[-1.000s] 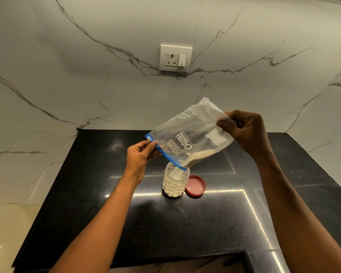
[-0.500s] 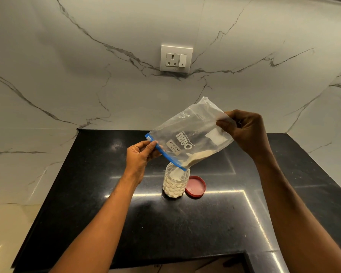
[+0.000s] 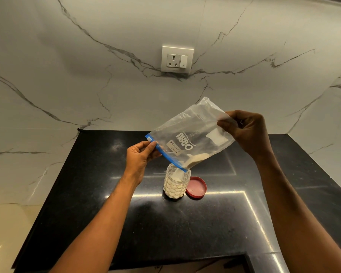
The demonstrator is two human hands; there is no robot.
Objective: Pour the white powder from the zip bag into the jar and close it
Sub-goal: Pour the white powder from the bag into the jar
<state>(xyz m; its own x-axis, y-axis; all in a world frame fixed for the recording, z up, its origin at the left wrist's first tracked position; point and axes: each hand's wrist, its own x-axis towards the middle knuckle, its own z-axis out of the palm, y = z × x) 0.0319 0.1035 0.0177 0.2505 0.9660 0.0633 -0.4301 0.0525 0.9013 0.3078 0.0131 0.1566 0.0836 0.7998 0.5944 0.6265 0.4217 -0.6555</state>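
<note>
Two bare forearms, sleeveless to the frame edge, ringless hands (image 3: 140, 158).

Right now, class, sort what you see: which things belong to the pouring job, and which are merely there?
Belong to the job:
zip bag, tilted, held by left hand and right hand
white powder sliding into the jar
red lid, off, lying beside the jar

Merely there:
wall socket
black countertop

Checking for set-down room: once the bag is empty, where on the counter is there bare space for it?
The black stone counter is bare left of the clear ribbed plastic jar, and right of the round red lid. The near strip is crossed by both forearms. It is crowded only around the jar and lid.
</note>
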